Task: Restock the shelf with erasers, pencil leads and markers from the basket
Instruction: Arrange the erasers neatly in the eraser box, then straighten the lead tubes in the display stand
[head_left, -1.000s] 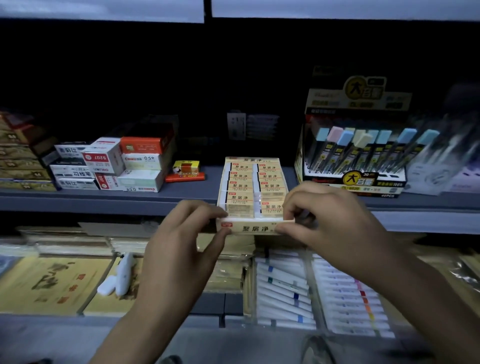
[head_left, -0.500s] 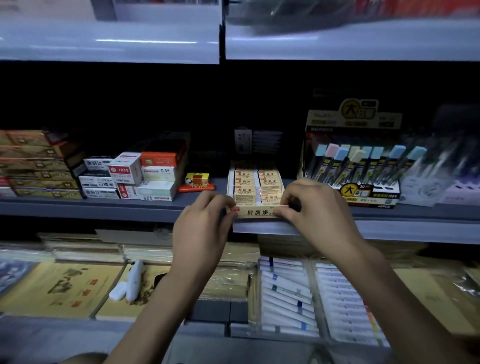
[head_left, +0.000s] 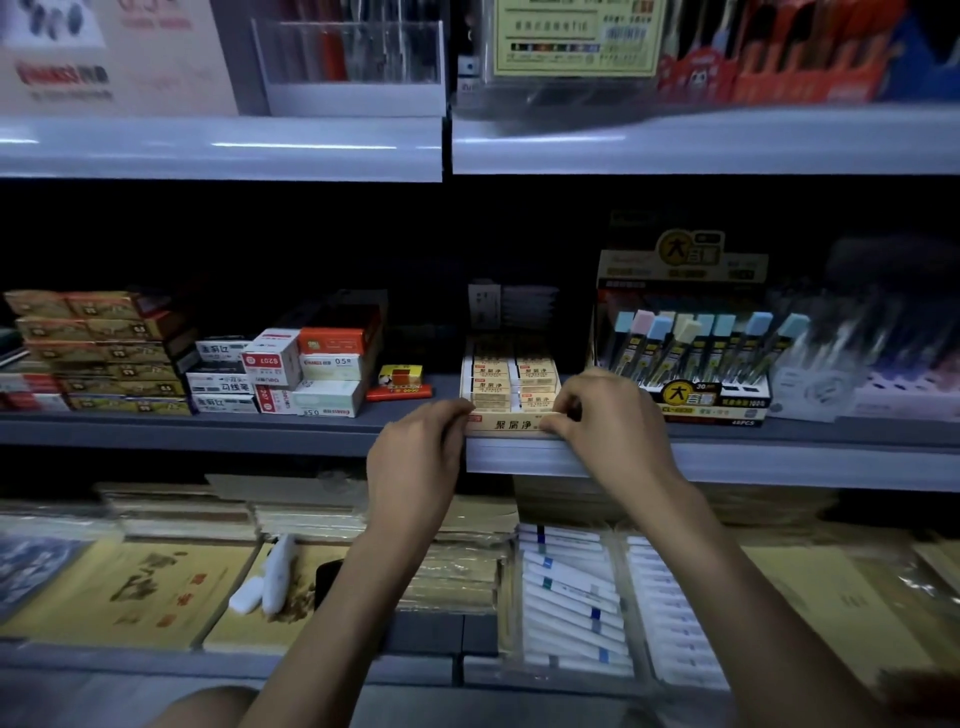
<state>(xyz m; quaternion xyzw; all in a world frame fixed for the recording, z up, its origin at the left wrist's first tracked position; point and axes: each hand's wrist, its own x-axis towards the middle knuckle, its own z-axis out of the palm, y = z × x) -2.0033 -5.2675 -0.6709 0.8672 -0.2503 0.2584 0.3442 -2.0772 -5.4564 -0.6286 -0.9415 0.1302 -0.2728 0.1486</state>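
Head view: a grey shelf (head_left: 311, 431) running from 9 to 3 o'clock across the middle. At 2 o'clock on it, a pencil lead display (head_left: 691, 358). Just at 9 o'clock of that, whether touching cannot be told, an open eraser box (head_left: 511, 423) seated at the shelf's front lip. Long axis of the box 12 to 6 o'clock, printed short end facing 6. Gripped at both front corners: left hand (head_left: 415, 462) at 9 o'clock of the box, right hand (head_left: 608, 415) at 3, equally near. Fingertips (head_left: 457, 413) curled over the corners, pinching the rim. Probably calls for a straight push toward 12 o'clock, kept square.
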